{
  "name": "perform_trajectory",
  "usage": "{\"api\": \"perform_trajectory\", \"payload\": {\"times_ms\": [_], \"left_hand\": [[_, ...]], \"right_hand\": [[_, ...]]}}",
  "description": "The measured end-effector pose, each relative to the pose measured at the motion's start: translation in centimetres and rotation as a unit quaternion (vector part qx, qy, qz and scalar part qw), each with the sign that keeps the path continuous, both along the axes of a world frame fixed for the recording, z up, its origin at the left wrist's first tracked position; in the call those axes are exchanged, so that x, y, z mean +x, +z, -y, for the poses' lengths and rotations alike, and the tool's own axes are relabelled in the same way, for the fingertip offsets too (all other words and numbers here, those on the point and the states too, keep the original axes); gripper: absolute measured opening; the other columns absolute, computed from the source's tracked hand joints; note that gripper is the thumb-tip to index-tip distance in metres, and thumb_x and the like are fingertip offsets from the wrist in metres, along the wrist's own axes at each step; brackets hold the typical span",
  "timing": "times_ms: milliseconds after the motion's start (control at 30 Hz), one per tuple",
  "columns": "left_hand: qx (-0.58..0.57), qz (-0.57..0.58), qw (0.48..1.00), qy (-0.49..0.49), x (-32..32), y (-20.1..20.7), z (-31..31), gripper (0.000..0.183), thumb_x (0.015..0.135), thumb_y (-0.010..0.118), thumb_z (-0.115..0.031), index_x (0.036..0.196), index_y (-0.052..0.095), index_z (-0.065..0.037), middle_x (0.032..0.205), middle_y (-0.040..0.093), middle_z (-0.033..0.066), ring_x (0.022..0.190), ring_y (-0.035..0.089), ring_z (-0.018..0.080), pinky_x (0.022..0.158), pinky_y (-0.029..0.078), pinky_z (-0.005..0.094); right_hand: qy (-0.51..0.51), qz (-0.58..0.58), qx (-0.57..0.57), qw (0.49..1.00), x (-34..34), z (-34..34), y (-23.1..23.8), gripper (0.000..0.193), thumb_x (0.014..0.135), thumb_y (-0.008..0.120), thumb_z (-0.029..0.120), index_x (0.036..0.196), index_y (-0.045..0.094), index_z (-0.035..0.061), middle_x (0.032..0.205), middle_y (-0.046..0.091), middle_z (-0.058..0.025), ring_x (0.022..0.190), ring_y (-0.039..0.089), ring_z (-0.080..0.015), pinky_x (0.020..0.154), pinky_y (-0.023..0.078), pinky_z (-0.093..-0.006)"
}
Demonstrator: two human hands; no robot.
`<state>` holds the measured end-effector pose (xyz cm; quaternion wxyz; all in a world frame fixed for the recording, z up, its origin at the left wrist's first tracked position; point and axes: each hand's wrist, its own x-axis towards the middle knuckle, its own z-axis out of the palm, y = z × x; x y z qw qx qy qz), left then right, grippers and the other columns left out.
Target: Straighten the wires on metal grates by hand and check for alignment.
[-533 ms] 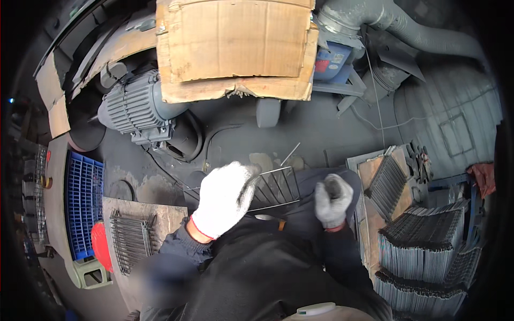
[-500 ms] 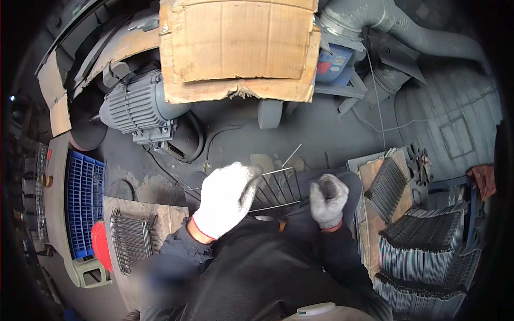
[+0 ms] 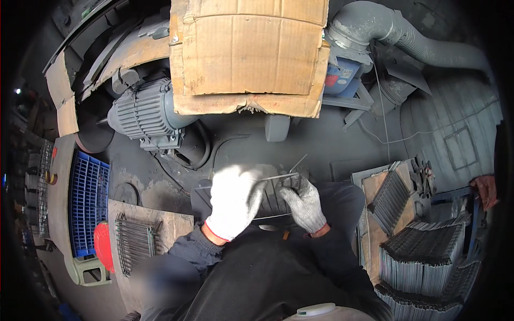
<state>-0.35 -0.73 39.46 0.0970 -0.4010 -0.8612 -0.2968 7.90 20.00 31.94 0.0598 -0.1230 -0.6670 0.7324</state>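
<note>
In front of my lap I hold a small wire rack [image 3: 271, 197], a metal frame with several thin parallel bars. Its left part is hidden behind my left hand [image 3: 234, 202], which wears a white knit glove and is closed on it. Gloved in the same way but greyer with dirt, my right hand [image 3: 305, 204] grips the rack's right end, thumb toward the bars. Similar wire racks [image 3: 136, 243] lie stacked on a board to my left. To my right, another batch of racks [image 3: 386, 199] leans on a wooden board.
Large stacks of dark wire racks [image 3: 417, 257] stand at the lower right. Ahead are a cardboard sheet [image 3: 251, 59], a grey electric motor [image 3: 143, 113] and a thick duct hose [image 3: 433, 49]. A blue plastic crate [image 3: 89, 206] and a red round thing [image 3: 103, 247] are at the left.
My right hand has moved left and taken hold of the rack's right end; before, it was apart from it. The left hand keeps its grip. The whole view has shifted slightly.
</note>
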Motion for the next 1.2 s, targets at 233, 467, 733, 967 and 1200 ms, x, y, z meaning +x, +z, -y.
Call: {"api": "perform_trajectory", "payload": {"times_ms": [233, 467, 733, 967, 1200], "left_hand": [[0.239, 0.384, 0.875, 0.175, -5.0, -9.7, 2.4, 0.08, 0.087, 0.092, -0.014, 0.154, 0.05, 0.0, 0.149, 0.061, 0.0188, 0.132, 0.065, 0.0245, 0.105, 0.058, 0.0382], [0.368, 0.623, 0.687, 0.065, -6.1, -14.3, -1.9, 0.048, 0.102, 0.078, -0.012, 0.139, 0.053, 0.004, 0.11, 0.075, 0.0109, 0.09, 0.074, 0.0162, 0.082, 0.062, 0.0283], [0.273, 0.606, 0.741, 0.093, -7.9, -14.4, -7.6, 0.023, 0.104, 0.079, -0.017, 0.115, 0.062, -0.004, 0.088, 0.07, 0.0015, 0.065, 0.068, 0.0135, 0.062, 0.059, 0.0301], [0.403, 0.608, 0.67, 0.141, -7.6, -13.0, -3.7, 0.024, 0.104, 0.076, -0.014, 0.12, 0.063, -0.002, 0.093, 0.075, 0.0072, 0.072, 0.071, 0.0146, 0.062, 0.059, 0.0296], [0.299, 0.641, 0.693, 0.141, -8.1, -11.9, -5.3, 0.03, 0.105, 0.075, -0.019, 0.123, 0.061, 0.0, 0.096, 0.072, 0.0061, 0.077, 0.066, 0.0105, 0.065, 0.056, 0.0281]], "right_hand": [[-0.072, 0.046, -0.043, 0.995, -2.9, -4.6, -5.9, 0.017, 0.106, 0.071, 0.004, 0.122, 0.073, 0.0037, 0.106, 0.076, -0.0015, 0.089, 0.07, -0.0097, 0.079, 0.059, -0.0275], [-0.124, 0.086, -0.156, 0.976, -3.1, -7.9, -5.9, 0.019, 0.106, 0.071, 0.007, 0.124, 0.075, 0.0022, 0.112, 0.079, -0.0047, 0.094, 0.072, -0.0131, 0.084, 0.059, -0.0297], [-0.152, 0.077, -0.118, 0.978, -2.6, -12.3, -3.7, 0.019, 0.106, 0.073, 0.011, 0.122, 0.075, 0.0009, 0.104, 0.078, -0.0044, 0.084, 0.073, -0.0125, 0.068, 0.061, -0.0292], [-0.121, 0.086, -0.085, 0.985, -6.6, -9.0, -2.8, 0.019, 0.104, 0.074, 0.01, 0.119, 0.076, -0.0008, 0.105, 0.078, -0.0037, 0.093, 0.069, -0.0124, 0.084, 0.057, -0.0303], [-0.148, 0.097, -0.075, 0.981, -5.6, -9.7, -3.0, 0.018, 0.104, 0.074, 0.013, 0.118, 0.075, 0.001, 0.098, 0.077, -0.0043, 0.076, 0.069, -0.0113, 0.068, 0.056, -0.0276]]}}
